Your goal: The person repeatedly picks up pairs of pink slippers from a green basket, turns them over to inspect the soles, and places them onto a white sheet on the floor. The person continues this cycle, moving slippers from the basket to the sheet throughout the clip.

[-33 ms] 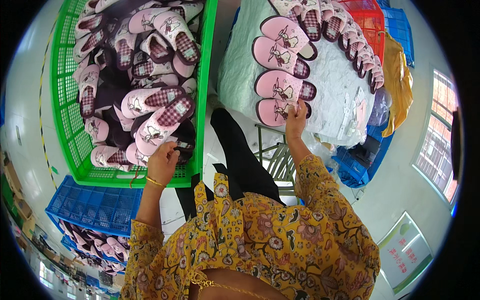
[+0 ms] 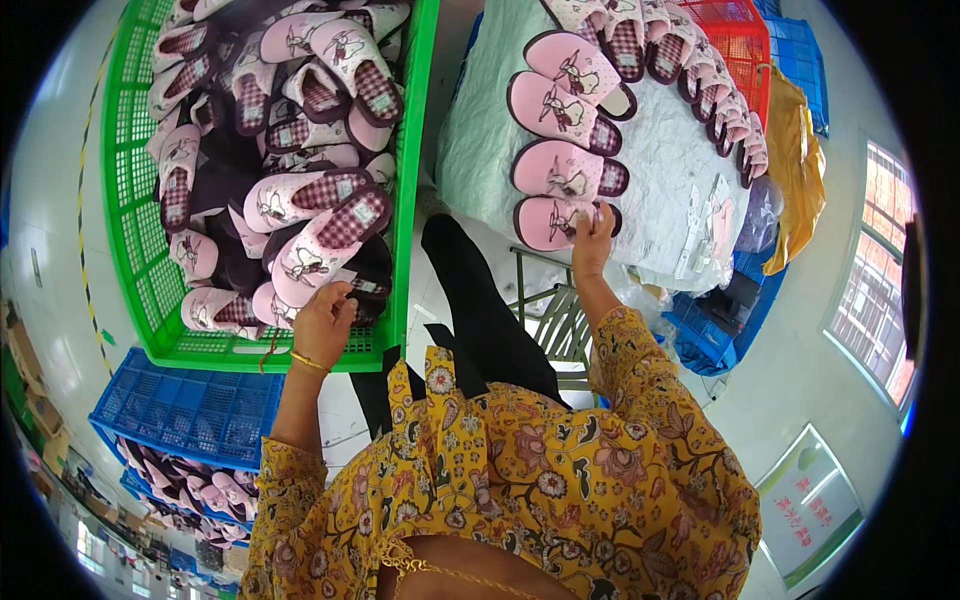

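My right hand (image 2: 593, 242) is closed around the heel end of a pink slipper (image 2: 545, 223). The slipper has a dark rim and a printed animal figure, and it lies nearest me in a row on a white-wrapped bale. Just beyond it, a matching slipper (image 2: 560, 168) shows its checked insole. Over the near end of a green crate (image 2: 418, 200), my left hand (image 2: 325, 320) has its fingers curled together. They are beside the toe of a slipper (image 2: 318, 248) on top of the pile; whatever is between the fingertips is hidden.
More slippers stand in a curved row (image 2: 705, 85) along the bale's far right edge. Behind them is a red crate (image 2: 740, 40). Blue crates (image 2: 185, 405) holding slippers sit at lower left. A folding chair (image 2: 562, 325) stands below the bale, and a yellow sack (image 2: 797, 170) hangs at right.
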### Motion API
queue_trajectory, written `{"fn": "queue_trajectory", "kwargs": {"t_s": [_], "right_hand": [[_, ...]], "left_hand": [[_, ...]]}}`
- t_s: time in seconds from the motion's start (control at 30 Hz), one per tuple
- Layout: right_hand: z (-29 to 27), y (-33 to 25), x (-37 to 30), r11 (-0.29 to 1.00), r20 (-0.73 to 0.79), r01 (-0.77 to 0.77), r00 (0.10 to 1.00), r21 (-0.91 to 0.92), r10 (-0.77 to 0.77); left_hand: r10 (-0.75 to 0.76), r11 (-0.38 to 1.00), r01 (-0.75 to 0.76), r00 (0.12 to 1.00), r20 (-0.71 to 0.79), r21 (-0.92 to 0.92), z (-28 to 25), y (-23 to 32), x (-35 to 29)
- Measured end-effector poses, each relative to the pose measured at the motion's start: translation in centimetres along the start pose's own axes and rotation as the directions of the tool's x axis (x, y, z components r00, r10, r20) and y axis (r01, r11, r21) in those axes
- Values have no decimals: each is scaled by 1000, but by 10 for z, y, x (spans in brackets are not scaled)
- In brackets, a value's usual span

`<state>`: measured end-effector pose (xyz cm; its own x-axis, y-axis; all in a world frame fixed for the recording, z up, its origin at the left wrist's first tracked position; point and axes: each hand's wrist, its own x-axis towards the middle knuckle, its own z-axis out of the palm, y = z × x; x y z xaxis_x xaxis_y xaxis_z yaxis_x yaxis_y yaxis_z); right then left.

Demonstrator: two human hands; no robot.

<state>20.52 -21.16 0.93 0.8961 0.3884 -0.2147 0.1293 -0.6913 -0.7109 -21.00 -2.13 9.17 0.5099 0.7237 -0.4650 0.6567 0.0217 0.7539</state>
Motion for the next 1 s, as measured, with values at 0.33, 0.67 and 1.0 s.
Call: {"fn": "queue_trajectory", "kwargs": {"t_s": [0.33,0.67,1.0], "right_hand": [[9,-6,-8,997,34,-48,998,66,46],[-8,-6,-48,995,-171,-84,983,-62,73],[149,-201,-93,894,598,444,702,58,-387]], "left_hand": [[-126,992,119,976,-180,-46,-40,-59,-38],[-241,965,237,633,-735,-111,-76,-152,-78],[-185,783,592,515,-837,191,-108,-289,-112]]}}
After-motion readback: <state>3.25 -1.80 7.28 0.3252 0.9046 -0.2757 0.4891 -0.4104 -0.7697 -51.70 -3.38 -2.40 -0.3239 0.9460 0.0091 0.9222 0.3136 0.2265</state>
